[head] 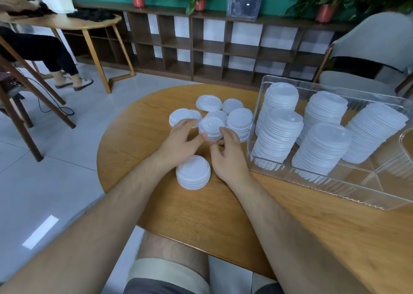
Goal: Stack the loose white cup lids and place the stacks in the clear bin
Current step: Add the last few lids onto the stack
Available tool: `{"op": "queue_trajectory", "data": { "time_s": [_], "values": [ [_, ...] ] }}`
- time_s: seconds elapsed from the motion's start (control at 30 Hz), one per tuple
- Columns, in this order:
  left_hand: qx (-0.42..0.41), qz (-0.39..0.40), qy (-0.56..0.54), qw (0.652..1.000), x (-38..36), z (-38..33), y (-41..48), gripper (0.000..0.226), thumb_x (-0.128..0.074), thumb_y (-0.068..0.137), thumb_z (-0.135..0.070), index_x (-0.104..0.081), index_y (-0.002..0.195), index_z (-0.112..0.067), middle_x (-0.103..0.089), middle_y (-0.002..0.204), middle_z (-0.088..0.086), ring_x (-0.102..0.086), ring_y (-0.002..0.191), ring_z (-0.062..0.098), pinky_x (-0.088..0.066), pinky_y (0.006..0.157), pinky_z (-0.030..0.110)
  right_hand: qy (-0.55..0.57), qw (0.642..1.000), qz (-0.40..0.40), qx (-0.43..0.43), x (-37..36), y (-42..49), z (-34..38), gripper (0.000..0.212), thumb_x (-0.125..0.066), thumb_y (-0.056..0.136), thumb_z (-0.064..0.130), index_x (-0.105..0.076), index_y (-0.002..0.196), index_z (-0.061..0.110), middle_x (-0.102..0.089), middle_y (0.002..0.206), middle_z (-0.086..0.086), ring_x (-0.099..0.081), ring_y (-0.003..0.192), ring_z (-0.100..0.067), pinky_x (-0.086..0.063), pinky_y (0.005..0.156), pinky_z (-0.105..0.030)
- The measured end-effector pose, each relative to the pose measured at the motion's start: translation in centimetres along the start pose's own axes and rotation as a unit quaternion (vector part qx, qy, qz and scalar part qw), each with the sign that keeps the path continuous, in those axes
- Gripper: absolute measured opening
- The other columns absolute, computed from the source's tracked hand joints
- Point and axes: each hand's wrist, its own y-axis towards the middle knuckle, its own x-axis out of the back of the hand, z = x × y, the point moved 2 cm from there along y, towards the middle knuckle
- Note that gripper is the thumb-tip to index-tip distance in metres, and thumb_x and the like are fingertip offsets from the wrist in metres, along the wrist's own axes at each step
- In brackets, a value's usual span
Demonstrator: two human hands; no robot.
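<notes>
We see the right hand (228, 159) with its fingers curled about a small stack (210, 127) of white lids, forefinger on the far right rim and thumb at the near rim, so it grips that stack. The left hand (180, 142) lies flatter, its fingers nearly straight with the tips resting on a pair of lids (178, 117) just ahead of it; its thumb touches the small stack's near left edge, and nothing is clasped in it. The small stack sits between the two hands at their fingertips; we cannot tell whether it is lifted or resting on the surface (156, 204).

Just beyond the fingertips a single lid (217, 114) touches the small stack's far side; farther out from the hands lie a wide lid (209, 103) and, beside it, another lid (232, 106). Off the right hand's fingertips, to their right, a low stack (240, 123) stands just beside the wall of the clear bin (324, 188). Between the two wrists stands a short stack (193, 175), its far edge under the left wrist.

The clear bin lies to the right of the right hand, close by its wrist; inside it five tall stacks (321, 150) of lids lean away from the hands.
</notes>
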Motion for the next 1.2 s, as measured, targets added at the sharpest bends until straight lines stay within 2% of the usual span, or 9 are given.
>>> {"op": "queue_trajectory", "data": {
  "time_s": [0.07, 0.2, 0.43, 0.67, 0.77, 0.9, 0.97, 1.1, 1.2],
  "values": [
    [0.004, 0.013, 0.016, 1.000, -0.2, -0.5, 1.1, 0.046, -0.061, 0.099, -0.035, -0.053, 0.139, -0.013, -0.048, 0.137, -0.010, -0.043, 0.129, 0.008, -0.034, 0.111, 0.029, -0.009, 1.000, 0.007, -0.010, -0.1, 0.2, -0.4, 0.062, -0.047, 0.102, 0.041, -0.035, 0.154, 0.010, -0.037, 0.157, -0.006, -0.043, 0.139, -0.023, -0.038, 0.115, -0.048],
    [-0.008, 0.018, 0.047, 0.999, -0.7, -0.7, 2.3, 0.031, -0.060, 0.099, -0.030, -0.060, 0.119, -0.006, -0.061, 0.115, -0.002, -0.054, 0.106, 0.014, -0.046, 0.096, 0.034, -0.024, 0.999, 0.013, -0.019, -0.4, 0.7, -1.1, 0.064, -0.034, 0.097, 0.057, -0.048, 0.139, 0.010, -0.051, 0.141, -0.008, -0.047, 0.131, -0.025, -0.042, 0.110, -0.050],
    [-0.014, -0.012, 0.026, 0.999, -0.7, -0.5, 2.0, 0.040, -0.067, 0.095, -0.014, -0.059, 0.134, -0.012, -0.058, 0.130, -0.006, -0.051, 0.119, 0.006, -0.039, 0.100, 0.020, 0.001, 1.000, 0.018, 0.015, -0.6, 0.8, -1.5, 0.058, -0.034, 0.099, 0.056, -0.048, 0.142, 0.019, -0.052, 0.142, 0.000, -0.046, 0.133, -0.019, -0.043, 0.109, -0.049],
    [0.001, -0.080, -0.014, 0.997, 0.7, -0.1, 0.0, 0.057, -0.083, 0.082, -0.019, -0.060, 0.135, -0.016, -0.046, 0.134, 0.001, -0.053, 0.123, 0.012, -0.043, 0.108, 0.027, 0.070, 0.994, 0.003, 0.080, 0.4, -0.4, -0.3, 0.046, -0.050, 0.102, 0.030, -0.048, 0.146, 0.015, -0.048, 0.147, 0.006, -0.045, 0.137, -0.010, -0.045, 0.109, -0.044],
    [-0.013, -0.096, -0.031, 0.995, 1.5, -0.5, -1.9, 0.056, -0.084, 0.082, -0.020, -0.061, 0.133, -0.018, -0.047, 0.131, -0.002, -0.056, 0.119, 0.008, -0.043, 0.105, 0.018, 0.095, 0.989, 0.003, 0.114, 1.0, -1.3, 0.2, 0.040, -0.053, 0.103, 0.018, -0.052, 0.142, 0.013, -0.050, 0.143, 0.007, -0.049, 0.133, -0.009, -0.046, 0.109, -0.038],
    [-0.051, -0.095, -0.062, 0.992, 2.0, -1.4, -4.8, 0.051, -0.081, 0.084, -0.017, -0.058, 0.124, -0.039, -0.055, 0.120, -0.031, -0.054, 0.119, -0.003, -0.040, 0.097, 0.006, 0.132, 0.982, -0.010, 0.132, 1.7, -2.6, 1.0, 0.037, -0.057, 0.102, 0.011, -0.056, 0.139, 0.011, -0.053, 0.138, 0.003, -0.057, 0.122, -0.005, -0.049, 0.105, -0.029],
    [-0.064, -0.090, -0.074, 0.991, 2.0, -1.9, -6.2, 0.050, -0.079, 0.087, -0.017, -0.056, 0.123, -0.042, -0.058, 0.117, -0.039, -0.054, 0.118, -0.007, -0.042, 0.098, 0.009, 0.147, 0.979, -0.014, 0.137, 1.7, -3.2, 1.3, 0.038, -0.059, 0.100, 0.009, -0.056, 0.139, 0.010, -0.052, 0.138, 0.001, -0.057, 0.121, -0.004, -0.050, 0.103, -0.026],
    [-0.059, -0.110, -0.116, 0.985, 1.6, -0.8, -8.7, 0.050, -0.079, 0.087, -0.021, -0.059, 0.133, -0.022, -0.063, 0.131, -0.013, -0.057, 0.126, 0.006, -0.044, 0.108, 0.027, 0.115, 0.984, -0.002, 0.136, 1.4, -4.7, 1.5, 0.042, -0.061, 0.100, 0.014, -0.056, 0.142, 0.011, -0.052, 0.141, 0.004, -0.051, 0.125, -0.001, -0.049, 0.098, -0.019],
    [-0.034, -0.114, -0.121, 0.986, 0.8, 0.0, -10.4, 0.056, -0.081, 0.086, -0.022, -0.058, 0.137, -0.018, -0.062, 0.134, -0.007, -0.058, 0.125, 0.008, -0.045, 0.109, 0.029, 0.078, 0.986, -0.002, 0.148, 1.0, -5.9, 1.4, 0.043, -0.063, 0.097, 0.025, -0.060, 0.138, 0.014, -0.054, 0.139, 0.010, -0.046, 0.131, -0.011, -0.049, 0.101, -0.032]
  ]
}}
